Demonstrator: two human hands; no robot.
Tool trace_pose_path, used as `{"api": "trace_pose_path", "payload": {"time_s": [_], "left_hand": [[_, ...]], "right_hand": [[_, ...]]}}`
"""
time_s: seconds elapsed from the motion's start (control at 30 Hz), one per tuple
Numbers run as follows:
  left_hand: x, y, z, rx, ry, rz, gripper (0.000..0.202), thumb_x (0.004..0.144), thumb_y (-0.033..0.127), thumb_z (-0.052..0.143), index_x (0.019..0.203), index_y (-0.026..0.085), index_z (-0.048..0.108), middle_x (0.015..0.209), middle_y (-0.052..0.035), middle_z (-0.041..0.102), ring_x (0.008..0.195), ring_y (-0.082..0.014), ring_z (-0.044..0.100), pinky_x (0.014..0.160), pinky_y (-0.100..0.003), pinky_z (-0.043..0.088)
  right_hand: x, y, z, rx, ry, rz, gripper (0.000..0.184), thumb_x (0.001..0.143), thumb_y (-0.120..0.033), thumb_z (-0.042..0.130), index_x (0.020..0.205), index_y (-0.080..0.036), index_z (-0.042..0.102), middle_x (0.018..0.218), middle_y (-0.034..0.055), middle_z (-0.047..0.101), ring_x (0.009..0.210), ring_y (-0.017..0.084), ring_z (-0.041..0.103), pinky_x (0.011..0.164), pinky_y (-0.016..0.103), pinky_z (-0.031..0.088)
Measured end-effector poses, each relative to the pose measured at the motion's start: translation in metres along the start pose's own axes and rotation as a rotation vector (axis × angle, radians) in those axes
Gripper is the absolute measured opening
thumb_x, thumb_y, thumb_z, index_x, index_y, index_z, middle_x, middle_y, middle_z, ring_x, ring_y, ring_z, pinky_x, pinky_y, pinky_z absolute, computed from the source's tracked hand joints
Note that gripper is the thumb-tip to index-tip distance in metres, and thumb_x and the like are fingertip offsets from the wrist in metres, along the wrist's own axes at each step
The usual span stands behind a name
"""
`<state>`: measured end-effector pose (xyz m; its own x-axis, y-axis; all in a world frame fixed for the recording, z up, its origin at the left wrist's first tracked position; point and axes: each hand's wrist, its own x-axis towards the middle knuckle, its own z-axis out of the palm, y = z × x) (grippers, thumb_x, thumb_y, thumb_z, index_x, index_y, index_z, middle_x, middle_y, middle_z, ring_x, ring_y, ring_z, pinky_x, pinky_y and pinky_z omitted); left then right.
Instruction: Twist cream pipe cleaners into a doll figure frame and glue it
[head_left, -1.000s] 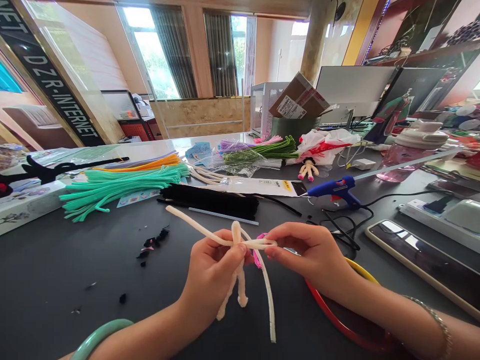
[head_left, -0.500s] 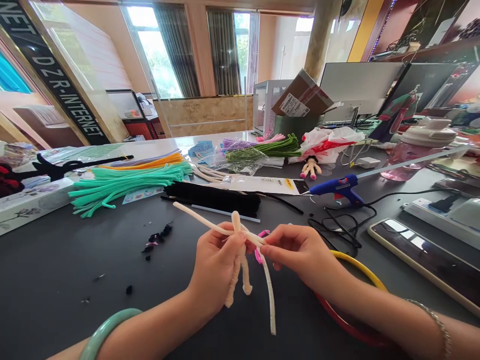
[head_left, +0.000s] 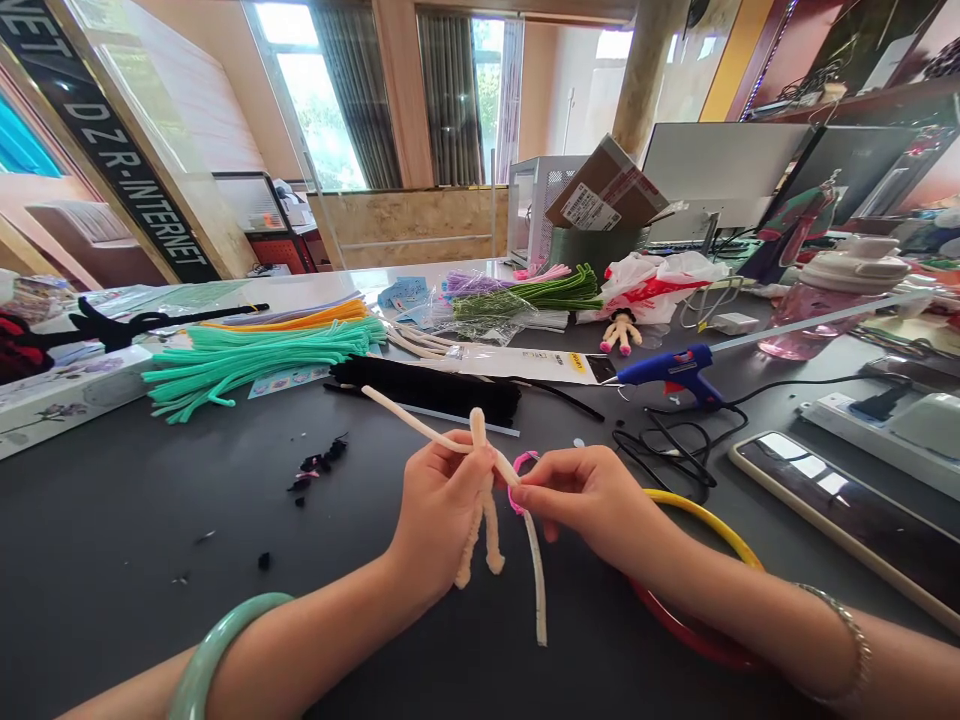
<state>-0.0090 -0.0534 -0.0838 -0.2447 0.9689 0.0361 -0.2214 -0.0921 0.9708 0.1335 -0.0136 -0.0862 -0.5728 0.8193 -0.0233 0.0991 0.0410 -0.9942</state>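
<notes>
A small cream pipe-cleaner figure [head_left: 491, 530] with a looped top and two dangling legs is pinched in my left hand [head_left: 439, 515]. One long cream pipe cleaner [head_left: 397, 412] crosses it and sticks out to the upper left. My right hand [head_left: 596, 495] grips the right end of a cream pipe cleaner between thumb and fingertips. Just behind those fingertips lies a pink pipe-cleaner loop [head_left: 517, 497], partly hidden. Below the right hand a whitish strip [head_left: 538, 590] hangs or lies; which one I cannot tell.
Bundles of green [head_left: 262, 360] and black pipe cleaners [head_left: 427, 390] lie beyond my hands. A blue glue gun [head_left: 675, 372], its cable, a phone [head_left: 847, 510] and a power strip [head_left: 862, 425] are on the right. Black scraps [head_left: 319, 462] dot the left side. A yellow-red ring [head_left: 709, 520] lies under my right forearm.
The pipe cleaner between my hands now slopes down more steeply to the right. Both hands keep their pinch. The whole view has shifted slightly.
</notes>
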Motion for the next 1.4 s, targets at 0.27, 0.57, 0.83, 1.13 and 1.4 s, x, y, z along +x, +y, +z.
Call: {"api": "trace_pose_path", "payload": {"time_s": [0.27,0.57,0.83,1.13,1.4], "left_hand": [[0.000,-0.004,-0.002,0.040,-0.032,-0.012,0.016,0.079,0.021,0.054,0.064,0.015,0.055,0.055,0.0027,0.056,0.048,-0.0084,0.051,0.048,-0.019,0.043],[0.002,-0.005,-0.002,0.084,-0.037,0.000,0.018,0.079,0.022,0.053,0.062,0.015,0.056,0.059,0.0028,0.056,0.050,-0.0071,0.051,0.050,-0.018,0.043],[0.005,-0.007,-0.007,0.086,0.016,0.028,0.019,0.079,0.023,0.054,0.062,0.015,0.058,0.060,0.0013,0.058,0.057,-0.0085,0.052,0.055,-0.019,0.043],[0.007,-0.010,-0.010,0.086,0.002,0.007,0.020,0.079,0.024,0.054,0.061,0.014,0.056,0.060,0.0012,0.055,0.055,-0.0091,0.049,0.053,-0.020,0.041],[0.003,-0.006,-0.007,0.099,0.000,0.000,0.020,0.079,0.024,0.053,0.061,0.015,0.055,0.058,0.0019,0.053,0.052,-0.0076,0.047,0.051,-0.019,0.039]], "right_hand": [[0.001,-0.001,-0.001,-0.035,-0.049,-0.004,0.022,0.074,-0.028,0.066,0.057,-0.014,0.060,0.049,-0.0039,0.053,0.044,0.007,0.048,0.047,0.020,0.035],[0.004,0.004,-0.004,0.000,-0.102,-0.010,0.024,0.075,-0.030,0.065,0.059,-0.014,0.058,0.054,-0.0031,0.055,0.044,0.008,0.052,0.047,0.021,0.038],[0.003,0.001,-0.006,-0.057,-0.054,-0.029,0.020,0.075,-0.034,0.065,0.077,-0.014,0.069,0.069,0.0020,0.064,0.056,0.011,0.056,0.059,0.024,0.045],[-0.003,-0.002,-0.002,-0.213,0.044,-0.076,0.015,0.075,-0.027,0.060,0.066,-0.016,0.065,0.058,-0.0015,0.057,0.053,0.011,0.051,0.052,0.022,0.040],[-0.001,-0.004,-0.001,-0.101,0.022,-0.034,0.015,0.070,-0.023,0.060,0.058,-0.015,0.060,0.056,-0.0035,0.052,0.046,0.007,0.047,0.046,0.020,0.037]]}}
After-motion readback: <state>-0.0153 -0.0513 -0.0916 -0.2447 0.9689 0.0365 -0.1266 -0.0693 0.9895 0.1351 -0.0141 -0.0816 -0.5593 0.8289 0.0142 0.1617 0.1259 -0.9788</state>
